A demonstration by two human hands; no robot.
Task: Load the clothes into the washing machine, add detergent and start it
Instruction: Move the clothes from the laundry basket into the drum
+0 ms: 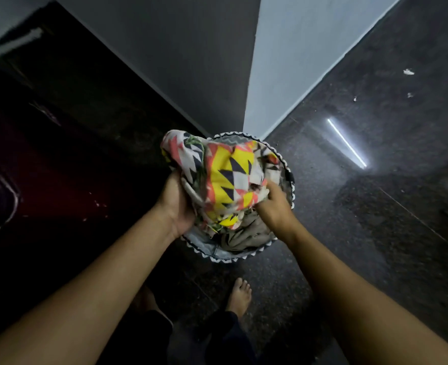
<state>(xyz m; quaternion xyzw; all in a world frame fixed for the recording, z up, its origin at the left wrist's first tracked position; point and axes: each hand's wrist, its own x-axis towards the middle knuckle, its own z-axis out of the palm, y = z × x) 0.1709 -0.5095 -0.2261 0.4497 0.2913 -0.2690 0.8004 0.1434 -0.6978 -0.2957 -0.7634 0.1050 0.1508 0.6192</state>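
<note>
A round laundry basket [212, 252] with a zigzag-trimmed rim stands on the dark floor against a wall corner. A bright patterned cloth [225, 175] in yellow, orange, white and navy is bunched above the basket's mouth. My left hand [176, 204] grips the cloth's left side from underneath. My right hand [274, 206] grips its right lower edge, fingers curled into the fabric. A beige garment [246, 235] lies inside the basket below the cloth. A dark maroon appliance top [35, 180], dimly lit, sits to the left; whether it is the washing machine is unclear.
A grey wall corner [246, 83] rises right behind the basket. Polished dark stone floor [375, 206] spreads to the right, with a light strip's reflection and small white scraps [408, 72]. My bare right foot [240, 296] stands just before the basket.
</note>
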